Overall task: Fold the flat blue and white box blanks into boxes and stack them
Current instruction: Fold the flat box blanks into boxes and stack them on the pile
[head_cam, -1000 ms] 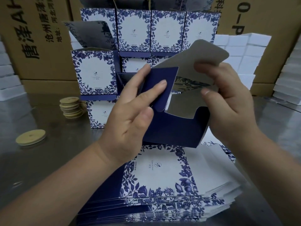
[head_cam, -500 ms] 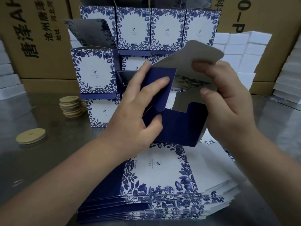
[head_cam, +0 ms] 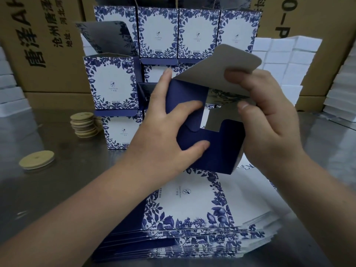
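Observation:
A half-folded box (head_cam: 221, 149) with dark blue sides is held up above the table in both hands. My left hand (head_cam: 165, 135) presses a dark blue bottom flap inward with fingers and thumb. My right hand (head_cam: 269, 120) grips the box's right side and pinches the large grey flap (head_cam: 217, 68) that sticks up. Below them lies a pile of flat blue and white blanks (head_cam: 188, 218). Behind, folded boxes (head_cam: 158, 33) with floral borders stand stacked in rows.
A stack of round wooden lids (head_cam: 84, 125) and one single lid (head_cam: 36, 159) lie on the shiny metal table (head_cam: 48, 189) at the left. Brown cartons (head_cam: 44, 45) and white foam blocks (head_cam: 285, 60) line the back and sides.
My left hand has pushed the blue flap further down over the box's bottom, thumb sliding right. The box has tipped slightly and the grey flap stays raised in my right hand.

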Action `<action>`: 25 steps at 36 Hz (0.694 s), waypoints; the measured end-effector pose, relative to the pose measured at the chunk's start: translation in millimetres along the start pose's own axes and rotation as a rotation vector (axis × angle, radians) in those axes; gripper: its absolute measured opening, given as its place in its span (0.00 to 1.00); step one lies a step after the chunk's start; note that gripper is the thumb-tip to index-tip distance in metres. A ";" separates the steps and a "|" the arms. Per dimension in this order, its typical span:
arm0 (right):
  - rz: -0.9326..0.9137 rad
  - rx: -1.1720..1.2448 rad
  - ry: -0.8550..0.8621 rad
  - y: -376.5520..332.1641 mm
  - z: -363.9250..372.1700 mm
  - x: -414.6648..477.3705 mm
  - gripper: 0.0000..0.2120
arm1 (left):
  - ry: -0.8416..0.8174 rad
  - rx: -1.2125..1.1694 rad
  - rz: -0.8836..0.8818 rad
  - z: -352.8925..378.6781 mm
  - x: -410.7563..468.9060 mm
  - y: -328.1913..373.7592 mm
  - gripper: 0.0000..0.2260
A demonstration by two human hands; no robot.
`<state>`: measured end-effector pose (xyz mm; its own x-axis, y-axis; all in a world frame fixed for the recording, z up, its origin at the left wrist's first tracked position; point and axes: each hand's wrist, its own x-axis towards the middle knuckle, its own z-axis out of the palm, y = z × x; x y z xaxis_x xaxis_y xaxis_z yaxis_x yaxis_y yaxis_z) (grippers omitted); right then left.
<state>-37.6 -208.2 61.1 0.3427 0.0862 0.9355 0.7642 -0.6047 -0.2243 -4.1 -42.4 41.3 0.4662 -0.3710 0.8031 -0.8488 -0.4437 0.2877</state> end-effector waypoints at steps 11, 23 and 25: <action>0.002 -0.011 -0.004 -2.8 2.5 0.1 0.20 | 0.057 0.100 -0.053 -1.2 0.4 4.3 0.21; 0.046 0.069 -0.117 -13.4 -5.9 -1.8 0.24 | 0.038 0.000 -0.101 -12.9 6.9 1.4 0.16; 0.137 0.005 -0.200 -7.9 -6.8 6.7 0.22 | 0.045 -0.003 -0.097 -15.0 9.7 -1.3 0.11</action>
<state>-45.1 -208.2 71.0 0.5441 0.1592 0.8238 0.7057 -0.6179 -0.3468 -2.2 -33.2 56.5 0.5345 -0.2892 0.7941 -0.8009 -0.4734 0.3667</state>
